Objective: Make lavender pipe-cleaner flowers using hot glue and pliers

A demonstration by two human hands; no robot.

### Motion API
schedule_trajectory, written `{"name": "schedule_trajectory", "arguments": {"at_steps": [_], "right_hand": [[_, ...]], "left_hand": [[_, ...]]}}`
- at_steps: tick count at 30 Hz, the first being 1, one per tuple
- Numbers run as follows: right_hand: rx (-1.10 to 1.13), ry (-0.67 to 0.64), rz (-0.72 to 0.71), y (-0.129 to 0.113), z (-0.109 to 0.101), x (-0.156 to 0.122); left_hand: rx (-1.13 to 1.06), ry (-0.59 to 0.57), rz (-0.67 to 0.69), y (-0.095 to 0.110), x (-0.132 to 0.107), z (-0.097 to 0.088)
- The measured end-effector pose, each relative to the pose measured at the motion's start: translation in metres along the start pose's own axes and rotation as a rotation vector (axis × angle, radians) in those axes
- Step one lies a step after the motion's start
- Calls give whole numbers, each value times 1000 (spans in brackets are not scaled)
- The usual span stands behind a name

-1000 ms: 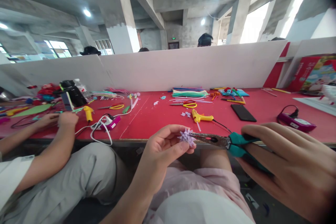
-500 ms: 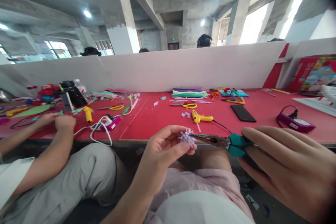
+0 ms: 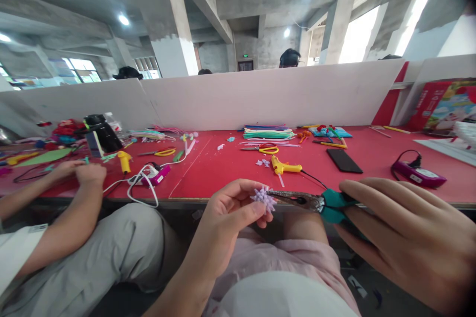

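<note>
From my remote seat I see the left hand pinching a spiky purple ball between thumb and fingers, held up over the lap just before the near edge of the red table. The right hand has its fingers curled around the green handles of the pliers, whose tips meet the ball's right side, though I can't tell whether they bite it. Beyond lie a yellow glue gun, scissors and a phone.
</note>
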State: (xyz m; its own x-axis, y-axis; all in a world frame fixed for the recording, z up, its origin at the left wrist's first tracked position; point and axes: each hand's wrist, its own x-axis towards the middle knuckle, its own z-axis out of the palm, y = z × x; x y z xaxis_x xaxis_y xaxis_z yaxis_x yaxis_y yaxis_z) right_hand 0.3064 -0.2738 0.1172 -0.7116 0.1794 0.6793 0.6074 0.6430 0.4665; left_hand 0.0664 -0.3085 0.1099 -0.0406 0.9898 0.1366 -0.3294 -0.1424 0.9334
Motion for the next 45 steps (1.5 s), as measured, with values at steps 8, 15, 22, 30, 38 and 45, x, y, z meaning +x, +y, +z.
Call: {"name": "schedule_trajectory", "arguments": {"at_steps": [8, 15, 22, 30, 38, 45], "right_hand": [[80, -38, 81, 3, 5, -7], [123, -61, 75, 1, 5, -11], [117, -56, 45, -1, 5, -6], [66, -29, 11, -2, 2, -3], [-30, 0, -33, -7, -3, -7], [-60, 30, -57, -7, -4, -10]], "left_hand": [[-1, 41, 15, -2, 0, -2], [-13, 11, 47, -3, 0, -1], [1, 13, 38, -2, -2, 0], [8, 11, 24, -1, -4, 2], [24, 32, 11, 3, -6, 6], [17, 14, -2, 1, -2, 3]]}}
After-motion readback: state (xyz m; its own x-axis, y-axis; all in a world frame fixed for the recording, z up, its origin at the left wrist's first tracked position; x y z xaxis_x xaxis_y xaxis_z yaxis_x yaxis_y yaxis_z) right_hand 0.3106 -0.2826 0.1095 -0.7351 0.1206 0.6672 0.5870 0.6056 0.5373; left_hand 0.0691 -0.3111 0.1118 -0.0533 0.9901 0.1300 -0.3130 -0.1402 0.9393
